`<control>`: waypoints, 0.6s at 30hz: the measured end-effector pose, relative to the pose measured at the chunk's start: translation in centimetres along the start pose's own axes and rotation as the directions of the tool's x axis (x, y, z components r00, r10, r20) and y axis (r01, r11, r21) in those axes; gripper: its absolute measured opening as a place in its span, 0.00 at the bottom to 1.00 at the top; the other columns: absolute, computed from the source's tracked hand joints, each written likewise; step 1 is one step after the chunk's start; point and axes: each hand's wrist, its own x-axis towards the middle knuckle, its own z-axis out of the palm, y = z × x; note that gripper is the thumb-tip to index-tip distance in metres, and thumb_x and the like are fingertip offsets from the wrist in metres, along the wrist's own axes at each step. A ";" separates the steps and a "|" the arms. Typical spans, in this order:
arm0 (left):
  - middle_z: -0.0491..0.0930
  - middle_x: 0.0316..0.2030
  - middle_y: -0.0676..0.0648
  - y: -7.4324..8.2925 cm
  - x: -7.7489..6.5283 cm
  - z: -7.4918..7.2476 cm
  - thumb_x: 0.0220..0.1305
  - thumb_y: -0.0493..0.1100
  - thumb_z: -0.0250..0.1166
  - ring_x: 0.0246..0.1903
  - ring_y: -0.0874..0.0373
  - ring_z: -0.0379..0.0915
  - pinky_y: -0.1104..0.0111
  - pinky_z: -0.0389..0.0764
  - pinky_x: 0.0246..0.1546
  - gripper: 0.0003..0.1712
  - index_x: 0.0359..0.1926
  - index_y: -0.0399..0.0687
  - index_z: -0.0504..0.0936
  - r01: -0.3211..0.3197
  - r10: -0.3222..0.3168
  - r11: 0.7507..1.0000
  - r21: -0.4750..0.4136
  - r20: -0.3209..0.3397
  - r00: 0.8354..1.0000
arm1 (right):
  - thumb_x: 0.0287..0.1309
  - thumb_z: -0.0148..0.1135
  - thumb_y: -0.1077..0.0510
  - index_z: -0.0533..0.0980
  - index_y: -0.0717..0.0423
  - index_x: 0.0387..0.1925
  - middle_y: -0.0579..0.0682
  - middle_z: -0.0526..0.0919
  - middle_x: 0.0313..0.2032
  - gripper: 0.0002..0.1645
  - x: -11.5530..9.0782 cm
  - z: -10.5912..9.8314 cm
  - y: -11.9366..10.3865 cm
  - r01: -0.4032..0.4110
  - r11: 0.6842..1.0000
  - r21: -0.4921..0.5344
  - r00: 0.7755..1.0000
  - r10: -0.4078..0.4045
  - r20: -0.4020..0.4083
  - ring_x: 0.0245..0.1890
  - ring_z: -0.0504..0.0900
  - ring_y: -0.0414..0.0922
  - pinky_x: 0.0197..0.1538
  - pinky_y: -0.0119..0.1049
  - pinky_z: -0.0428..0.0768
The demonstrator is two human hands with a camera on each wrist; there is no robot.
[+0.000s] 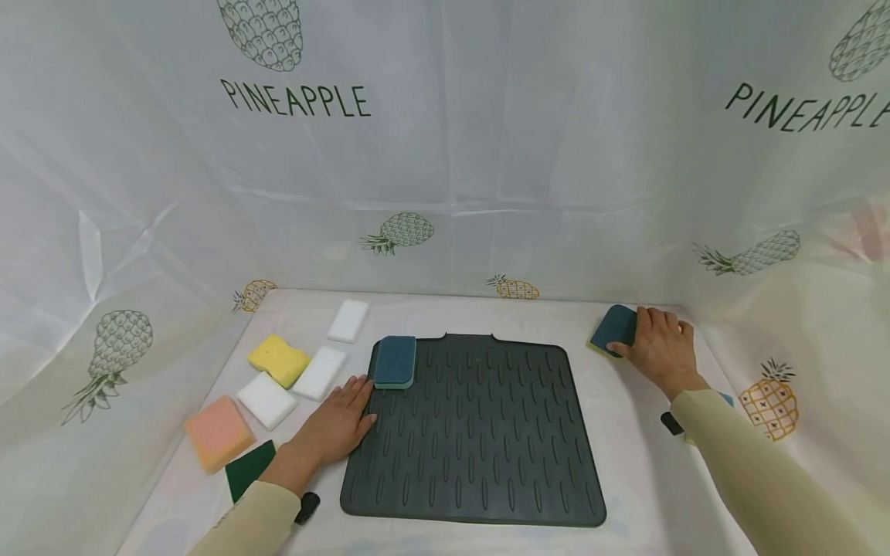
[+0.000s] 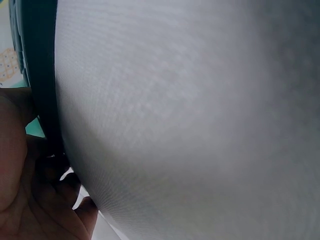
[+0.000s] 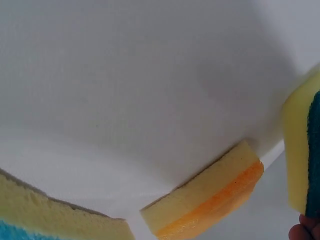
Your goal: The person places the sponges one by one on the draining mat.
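Right of the mat, right fingers clamp a sponge slanting lengthwise away rightward; left fingers extended.

A dark gray rectangular mat, patterned with rows of short raised ridges, is laid flat, its left edge touched by the left hand. A teal-sided sponge is set on the mat's far left corner, its dark blue face turned up. To the right of the mat, apart from its far right corner, a yellow-and-blue sponge is gripped by the right hand, blue side uppermost.
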 end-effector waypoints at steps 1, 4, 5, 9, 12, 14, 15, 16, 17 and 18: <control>0.61 0.78 0.30 0.0 0.0 0.0 0.81 0.51 0.58 0.79 0.34 0.55 0.42 0.63 0.77 0.39 0.78 0.29 0.62 -0.002 0.002 1.000 0.002 -0.001 1.000 | 0.59 0.75 0.33 0.63 0.77 0.69 0.77 0.71 0.63 0.60 -0.1 0.0 0.0 0.004 1.000 -0.001 1.000 -0.004 -0.009 0.62 0.69 0.75 0.60 0.76 0.68; 0.62 0.78 0.30 0.0 0.0 0.1 0.81 0.51 0.58 0.79 0.34 0.56 0.42 0.63 0.77 0.38 0.78 0.29 0.62 -0.005 0.005 1.000 0.002 -0.006 1.000 | 0.57 0.76 0.34 0.66 0.76 0.66 0.76 0.74 0.61 0.57 -0.4 0.1 0.1 0.020 1.000 -0.003 0.999 -0.020 -0.036 0.60 0.71 0.74 0.59 0.75 0.69; 0.62 0.78 0.30 0.0 0.0 0.1 0.81 0.51 0.58 0.79 0.34 0.56 0.42 0.63 0.77 0.39 0.78 0.29 0.62 -0.005 0.005 1.000 0.001 -0.005 1.000 | 0.57 0.76 0.35 0.66 0.76 0.67 0.76 0.74 0.61 0.57 -0.5 0.1 0.0 0.023 1.000 -0.004 0.999 -0.023 -0.040 0.61 0.71 0.74 0.59 0.75 0.69; 0.62 0.78 0.30 0.1 0.0 0.1 0.81 0.51 0.58 0.79 0.35 0.55 0.42 0.63 0.77 0.38 0.78 0.29 0.62 0.000 0.000 1.000 -0.003 -0.001 1.000 | 0.56 0.76 0.34 0.64 0.77 0.69 0.77 0.71 0.63 0.60 -0.7 0.3 -0.1 0.028 1.000 0.002 0.999 -0.028 -0.029 0.62 0.69 0.75 0.60 0.76 0.68; 0.62 0.78 0.30 0.1 -0.1 0.1 0.81 0.51 0.58 0.79 0.35 0.55 0.42 0.63 0.77 0.38 0.78 0.28 0.62 0.003 -0.003 1.000 -0.004 0.003 1.000 | 0.55 0.77 0.33 0.61 0.78 0.72 0.77 0.68 0.65 0.65 -0.8 0.4 -0.3 0.028 1.000 0.009 1.000 -0.028 -0.004 0.64 0.67 0.76 0.62 0.76 0.67; 0.62 0.78 0.30 0.1 -0.1 0.0 0.81 0.51 0.58 0.79 0.34 0.55 0.42 0.63 0.77 0.38 0.78 0.28 0.62 0.003 -0.003 1.000 -0.002 0.003 1.000 | 0.53 0.77 0.33 0.58 0.78 0.73 0.78 0.67 0.66 0.68 -0.8 0.6 -0.3 0.029 1.000 0.009 1.000 -0.029 0.008 0.65 0.65 0.76 0.64 0.76 0.66; 0.62 0.78 0.30 0.2 -0.1 0.0 0.81 0.51 0.58 0.79 0.34 0.55 0.42 0.63 0.77 0.38 0.78 0.28 0.62 0.001 -0.001 1.000 -0.001 0.002 1.000 | 0.52 0.78 0.33 0.57 0.78 0.73 0.78 0.66 0.66 0.69 -0.8 0.7 -0.3 0.028 1.000 0.010 1.000 -0.028 0.011 0.65 0.64 0.76 0.64 0.76 0.65; 0.62 0.78 0.30 0.2 -0.1 0.0 0.81 0.51 0.58 0.79 0.34 0.55 0.42 0.63 0.77 0.38 0.78 0.28 0.62 -0.001 0.001 1.000 -0.001 0.000 1.000 | 0.51 0.79 0.34 0.57 0.78 0.74 0.78 0.66 0.66 0.69 -0.8 0.7 -0.4 0.029 1.000 0.010 1.000 -0.029 0.008 0.65 0.64 0.76 0.65 0.76 0.65; 0.62 0.78 0.30 0.1 -0.1 0.1 0.81 0.51 0.58 0.79 0.34 0.55 0.42 0.63 0.77 0.38 0.78 0.28 0.62 -0.003 0.003 1.000 -0.001 -0.002 1.000 | 0.51 0.79 0.34 0.56 0.78 0.74 0.78 0.65 0.66 0.70 -0.8 0.7 -0.4 0.031 0.999 0.010 1.000 -0.031 0.004 0.65 0.64 0.76 0.65 0.76 0.65; 0.62 0.78 0.30 0.1 -0.1 0.0 0.81 0.51 0.58 0.79 0.34 0.56 0.42 0.63 0.77 0.38 0.78 0.28 0.62 -0.005 0.005 1.000 -0.002 -0.004 1.000 | 0.50 0.80 0.35 0.56 0.78 0.74 0.78 0.65 0.66 0.69 -0.8 0.8 -0.4 0.034 0.999 0.009 0.999 -0.034 -0.002 0.66 0.64 0.76 0.65 0.75 0.65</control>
